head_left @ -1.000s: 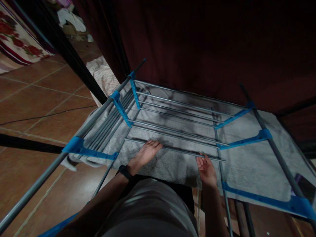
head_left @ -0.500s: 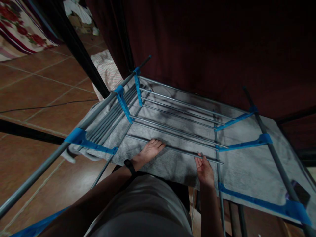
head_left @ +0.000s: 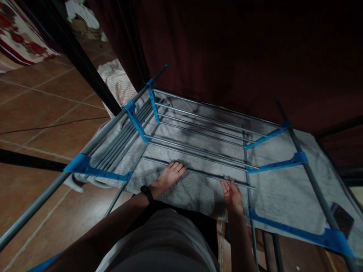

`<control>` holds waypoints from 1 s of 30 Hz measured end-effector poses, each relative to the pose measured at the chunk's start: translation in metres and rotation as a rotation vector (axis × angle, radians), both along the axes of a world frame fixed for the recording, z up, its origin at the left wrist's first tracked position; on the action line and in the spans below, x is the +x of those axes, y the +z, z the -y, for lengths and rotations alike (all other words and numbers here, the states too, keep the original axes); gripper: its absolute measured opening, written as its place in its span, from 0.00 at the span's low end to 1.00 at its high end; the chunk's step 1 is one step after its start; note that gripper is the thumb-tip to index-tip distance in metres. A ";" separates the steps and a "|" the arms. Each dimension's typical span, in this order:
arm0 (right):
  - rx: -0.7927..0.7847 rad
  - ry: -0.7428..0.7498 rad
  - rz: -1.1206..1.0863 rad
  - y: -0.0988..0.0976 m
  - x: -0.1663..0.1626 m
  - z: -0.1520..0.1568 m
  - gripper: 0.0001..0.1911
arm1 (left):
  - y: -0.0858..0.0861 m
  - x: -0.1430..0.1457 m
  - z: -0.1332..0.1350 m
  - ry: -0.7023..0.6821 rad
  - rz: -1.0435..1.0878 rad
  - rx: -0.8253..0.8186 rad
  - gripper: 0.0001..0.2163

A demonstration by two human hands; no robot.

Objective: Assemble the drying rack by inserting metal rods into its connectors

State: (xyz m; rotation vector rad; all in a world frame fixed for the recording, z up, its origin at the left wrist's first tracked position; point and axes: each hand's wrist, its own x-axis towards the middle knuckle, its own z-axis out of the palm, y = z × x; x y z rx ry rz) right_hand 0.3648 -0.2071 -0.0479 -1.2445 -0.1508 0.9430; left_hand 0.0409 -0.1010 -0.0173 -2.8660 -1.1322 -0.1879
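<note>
A grey towel (head_left: 283,189) lies spread flat over the lower tier of a metal drying rack (head_left: 198,151) with blue plastic brackets. My left hand (head_left: 168,175) rests flat on the towel, fingers stretched out and reaching under the nearest grey rod (head_left: 198,172). A dark band sits on that wrist. My right hand (head_left: 232,194) is held palm up at the towel's near edge, its fingertips touching the same rod from below. Neither hand grips anything.
A long grey rail with blue clips (head_left: 82,166) runs along the rack's left side. Dark red curtain (head_left: 241,49) hangs close behind the rack. Brown floor tiles (head_left: 42,124), a striped cloth (head_left: 119,81) and a flowered fabric (head_left: 19,41) lie to the left.
Both hands stay on the towel by the nearest rod; the right hand has shifted slightly. The view has swayed a little.
</note>
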 end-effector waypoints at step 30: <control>0.035 -0.046 -0.101 0.029 -0.007 -0.015 0.11 | 0.018 -0.032 -0.009 0.087 0.289 -0.108 0.16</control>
